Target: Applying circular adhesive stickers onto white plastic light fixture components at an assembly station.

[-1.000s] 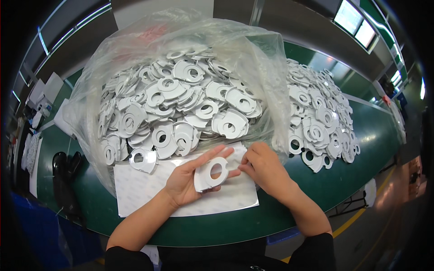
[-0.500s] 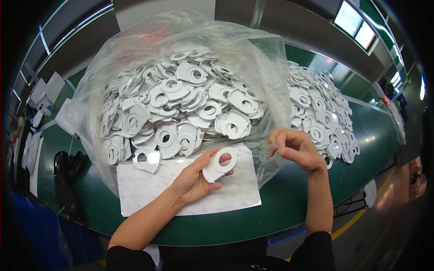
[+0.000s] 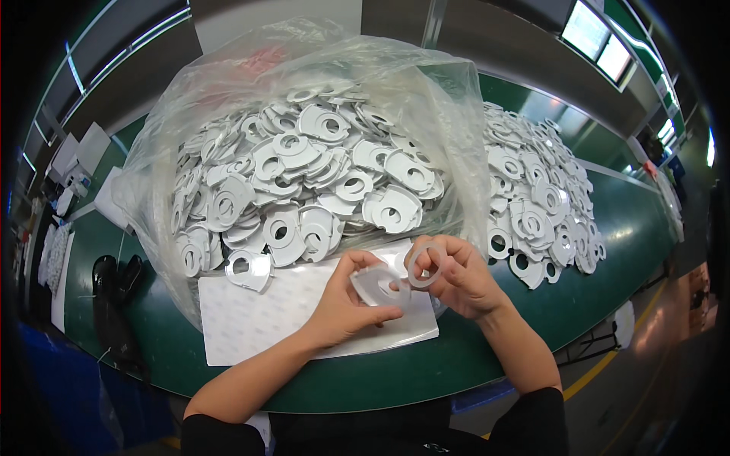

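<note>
My left hand (image 3: 342, 302) is closed around a flat white plastic part (image 3: 372, 286), a rounded plate with a hole, slightly blurred by motion. Between the thumb and fingers of my right hand (image 3: 465, 283) is a thin, pale ring (image 3: 413, 267), held up close to the part's right edge. Whether ring and part touch, I cannot tell. Both hands are above a stack of white paper sheets (image 3: 262, 323) at the table's near side.
A large clear plastic bag (image 3: 156, 152) lies wide open behind the sheets, heaped with similar white parts (image 3: 293, 152). Another pile of them (image 3: 547, 199) covers the green table (image 3: 365, 387) at right. A black object (image 3: 112, 311) rests at left.
My right hand has moved left and inward from beside the bag, bringing the ring to the part. My left hand has turned the part and shifted slightly.
</note>
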Motion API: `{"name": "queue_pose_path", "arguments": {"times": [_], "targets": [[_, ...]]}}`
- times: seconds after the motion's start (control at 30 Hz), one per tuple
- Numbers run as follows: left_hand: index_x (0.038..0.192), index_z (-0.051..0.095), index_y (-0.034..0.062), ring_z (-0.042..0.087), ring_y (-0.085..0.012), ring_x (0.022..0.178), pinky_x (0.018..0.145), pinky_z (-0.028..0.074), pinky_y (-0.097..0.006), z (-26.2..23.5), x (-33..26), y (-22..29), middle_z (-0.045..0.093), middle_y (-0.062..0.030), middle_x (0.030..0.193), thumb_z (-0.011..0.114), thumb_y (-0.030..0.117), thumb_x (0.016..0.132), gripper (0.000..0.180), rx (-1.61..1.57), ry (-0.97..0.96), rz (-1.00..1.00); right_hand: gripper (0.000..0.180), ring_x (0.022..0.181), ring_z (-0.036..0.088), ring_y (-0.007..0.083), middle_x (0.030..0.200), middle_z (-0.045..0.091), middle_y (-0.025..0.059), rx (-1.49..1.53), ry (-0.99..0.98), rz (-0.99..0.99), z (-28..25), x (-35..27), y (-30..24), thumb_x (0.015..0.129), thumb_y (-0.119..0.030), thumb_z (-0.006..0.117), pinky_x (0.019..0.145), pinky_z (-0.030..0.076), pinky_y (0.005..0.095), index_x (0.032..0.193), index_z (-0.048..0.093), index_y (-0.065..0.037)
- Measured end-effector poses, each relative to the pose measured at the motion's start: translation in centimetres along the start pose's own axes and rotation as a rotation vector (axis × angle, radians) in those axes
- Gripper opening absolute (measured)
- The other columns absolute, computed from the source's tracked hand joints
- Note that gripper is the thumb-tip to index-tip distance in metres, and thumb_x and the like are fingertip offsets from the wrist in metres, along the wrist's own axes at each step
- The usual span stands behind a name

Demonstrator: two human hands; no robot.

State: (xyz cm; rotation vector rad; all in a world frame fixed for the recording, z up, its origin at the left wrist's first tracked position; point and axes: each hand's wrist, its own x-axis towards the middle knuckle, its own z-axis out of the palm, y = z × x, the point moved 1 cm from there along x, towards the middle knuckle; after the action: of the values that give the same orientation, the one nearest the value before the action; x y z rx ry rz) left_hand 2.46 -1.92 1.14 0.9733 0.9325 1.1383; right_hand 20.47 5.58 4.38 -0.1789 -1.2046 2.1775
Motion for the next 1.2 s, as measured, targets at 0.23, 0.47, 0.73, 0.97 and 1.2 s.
{"name": "queue_pose_path", "arguments": {"times": [0.23, 0.47, 0.73, 0.97, 1.2], "targets": [[0.135, 0.023, 0.0101, 0.058, -0.0164, 0.086, 0.066, 0.053, -0.025, 0.9, -0.2, 0.0, 0.029, -0.0132, 0.131, 0.079, 0.003, 0.069, 0.087, 0.017, 0.097, 0.136, 0.026, 0.093, 0.049, 0.0150, 0.092, 0.041, 0.0042, 0.197, 0.032, 0.022, 0.9, 0.0, 0.6, 0.092, -0.028, 0.059, 0.097, 0.046, 0.0439, 0.082, 0.044, -0.008], [0.137, 0.025, 0.0107, 0.040, -0.0216, 0.120, 0.088, 0.045, -0.035, 0.9, -0.3, -1.8, 0.029, -0.0113, 0.136, 0.082, 0.006, 0.066, 0.091, 0.255, -0.183, 0.331, 0.025, 0.099, 0.046, 0.0171, 0.094, 0.042, 0.0043, 0.190, 0.042, -0.007, 2.0, -0.1, 1.2, 0.092, -0.027, 0.058, 0.090, 0.046, 0.0404, 0.083, 0.044, -0.008], [0.139, 0.028, 0.0066, 0.050, -0.0329, 0.116, 0.096, 0.043, -0.044, -0.1, -0.4, -1.4, 0.046, -0.0214, 0.127, 0.034, 0.028, 0.097, 0.047, -0.563, -0.349, -0.245, 0.015, 0.091, 0.055, 0.0157, 0.101, 0.053, 0.0054, -0.077, 0.142, 0.020, 0.7, 0.1, 0.0, 0.095, -0.018, 0.054, 0.079, 0.049, 0.0292, 0.091, 0.053, -0.004], [0.126, 0.042, 0.0059, 0.057, -0.0277, 0.096, 0.081, 0.048, -0.035, -0.5, 0.5, -1.0, 0.054, -0.0174, 0.109, 0.012, 0.058, 0.095, 0.067, -0.700, -0.180, -0.225, 0.007, 0.085, 0.047, 0.0078, 0.109, 0.047, 0.0051, -0.715, 0.275, -0.021, -0.1, 0.3, 0.7, 0.093, -0.010, 0.052, 0.070, 0.043, 0.0207, 0.091, 0.054, -0.004], [0.126, 0.042, 0.0044, 0.056, -0.0234, 0.085, 0.073, 0.045, -0.032, -0.3, 0.6, -1.4, 0.056, -0.0151, 0.100, 0.010, 0.055, 0.097, 0.067, -0.565, -0.132, -0.208, 0.010, 0.085, 0.052, 0.0098, 0.108, 0.045, 0.0065, -0.844, 0.280, -0.038, 0.4, 0.5, 1.8, 0.092, -0.013, 0.055, 0.069, 0.047, 0.0231, 0.091, 0.054, -0.003]]}}
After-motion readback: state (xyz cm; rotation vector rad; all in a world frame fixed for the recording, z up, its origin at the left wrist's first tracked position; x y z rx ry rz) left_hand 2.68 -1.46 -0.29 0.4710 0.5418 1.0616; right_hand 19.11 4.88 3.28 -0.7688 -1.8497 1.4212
